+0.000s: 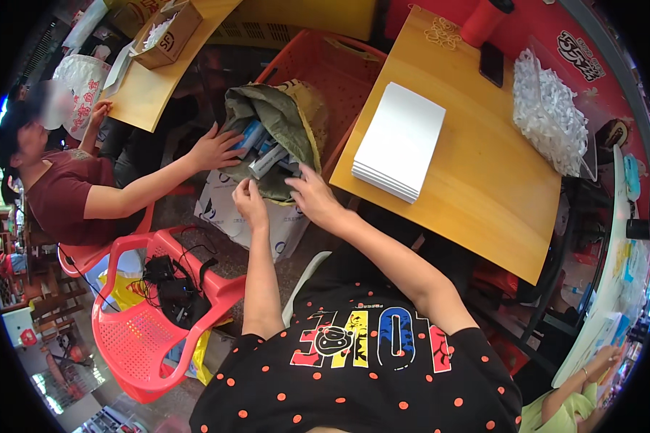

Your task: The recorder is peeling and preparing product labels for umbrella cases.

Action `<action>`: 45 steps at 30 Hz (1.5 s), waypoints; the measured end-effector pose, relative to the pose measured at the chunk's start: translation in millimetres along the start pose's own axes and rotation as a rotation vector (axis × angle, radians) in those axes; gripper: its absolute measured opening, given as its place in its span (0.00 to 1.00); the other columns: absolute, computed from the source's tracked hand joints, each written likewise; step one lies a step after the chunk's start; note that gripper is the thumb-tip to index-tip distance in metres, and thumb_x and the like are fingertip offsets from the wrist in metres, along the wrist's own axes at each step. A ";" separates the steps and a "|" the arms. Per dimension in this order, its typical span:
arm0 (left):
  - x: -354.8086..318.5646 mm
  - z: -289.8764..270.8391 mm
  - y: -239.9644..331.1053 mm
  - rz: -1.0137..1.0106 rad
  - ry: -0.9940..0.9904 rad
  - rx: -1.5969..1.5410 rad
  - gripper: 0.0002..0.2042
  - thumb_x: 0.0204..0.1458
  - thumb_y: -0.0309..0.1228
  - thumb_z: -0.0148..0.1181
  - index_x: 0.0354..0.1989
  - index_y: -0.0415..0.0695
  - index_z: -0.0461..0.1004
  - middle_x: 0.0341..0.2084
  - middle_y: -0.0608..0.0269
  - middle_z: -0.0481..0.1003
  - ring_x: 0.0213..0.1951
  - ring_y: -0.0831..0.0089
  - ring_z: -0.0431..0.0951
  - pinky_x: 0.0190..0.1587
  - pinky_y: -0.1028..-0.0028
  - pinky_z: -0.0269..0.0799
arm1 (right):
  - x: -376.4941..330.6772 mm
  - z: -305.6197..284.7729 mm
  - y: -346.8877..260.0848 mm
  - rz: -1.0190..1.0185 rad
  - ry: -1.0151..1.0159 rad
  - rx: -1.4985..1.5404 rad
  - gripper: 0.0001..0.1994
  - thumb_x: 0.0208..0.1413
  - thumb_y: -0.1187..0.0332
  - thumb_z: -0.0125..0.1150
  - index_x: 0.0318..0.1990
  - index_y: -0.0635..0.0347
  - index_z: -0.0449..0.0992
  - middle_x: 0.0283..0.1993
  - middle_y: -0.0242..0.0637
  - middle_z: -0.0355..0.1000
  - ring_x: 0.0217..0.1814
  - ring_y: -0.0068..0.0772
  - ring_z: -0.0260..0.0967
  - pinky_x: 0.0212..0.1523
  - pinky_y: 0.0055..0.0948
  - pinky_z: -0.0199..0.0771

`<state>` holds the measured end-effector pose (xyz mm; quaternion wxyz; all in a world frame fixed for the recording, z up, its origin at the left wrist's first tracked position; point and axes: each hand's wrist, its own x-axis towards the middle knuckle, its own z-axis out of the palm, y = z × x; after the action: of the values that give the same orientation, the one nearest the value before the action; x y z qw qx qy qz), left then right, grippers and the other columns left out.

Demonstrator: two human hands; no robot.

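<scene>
"From the head view, where's that crumpled dark green fabric sack (pixel 297 121) with the yellow outside?"

"Eleven o'clock of the middle, mouth gaping. Inside I see a small blue carton (pixel 250 137) and a slim silver-grey carton (pixel 269 160), lying slanted."

"And the person's hands?"

"Make the sack the dial's centre. The left hand (pixel 251 206) is between six and seven, fingers bent and thumb drawn in close, right by the near rim. The right hand (pixel 314 198) is at five, half open with curled fingers at the sack's edge. I can't tell whether either one has hold of the cloth."

"Who's reaching in from nine?"

"A co-worker. That hand (pixel 215 149) is spread, fingertips by the blue carton."

"What else is around the sack?"

"An orange plastic crate (pixel 348 68) towards one, and at three a yellow wooden counter (pixel 484 187) carrying a neat stack of flat white boxes (pixel 403 133). At seven there's a red plastic armchair (pixel 133 335) with a tangle of black cables (pixel 170 285) on its seat."
</scene>
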<state>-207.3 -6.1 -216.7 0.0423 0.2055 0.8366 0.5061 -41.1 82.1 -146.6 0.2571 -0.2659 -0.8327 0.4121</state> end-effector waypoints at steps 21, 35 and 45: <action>164.8 -32.6 72.4 0.574 -0.126 0.563 0.16 0.57 0.39 0.51 0.32 0.36 0.74 0.26 0.45 0.76 0.33 0.49 0.76 0.33 0.58 0.68 | 102.7 -2.7 -37.2 0.325 0.479 0.078 0.27 0.61 0.57 0.47 0.57 0.74 0.59 0.62 0.59 0.54 0.62 0.59 0.52 0.62 0.44 0.52; 185.3 -56.6 89.0 0.088 -0.240 0.952 0.11 0.50 0.31 0.49 0.33 0.39 0.76 0.40 0.43 0.74 0.47 0.48 0.74 0.48 0.59 0.70 | 113.3 -21.2 -34.2 0.480 0.479 0.171 0.29 0.58 0.57 0.49 0.58 0.74 0.59 0.61 0.59 0.56 0.60 0.60 0.55 0.62 0.45 0.53; 152.6 68.7 131.2 0.953 -1.129 0.684 0.20 0.46 0.21 0.46 0.50 0.45 0.72 0.48 0.51 0.71 0.51 0.54 0.71 0.53 0.62 0.67 | 59.1 3.8 -34.2 0.168 0.458 0.085 0.28 0.45 0.82 0.42 0.59 0.74 0.58 0.63 0.59 0.55 0.62 0.59 0.53 0.64 0.42 0.52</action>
<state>-287.8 162.7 -115.7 0.1726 0.7653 0.6200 0.0065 -94.3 101.0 -108.1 0.4149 -0.4098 -0.7095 0.3956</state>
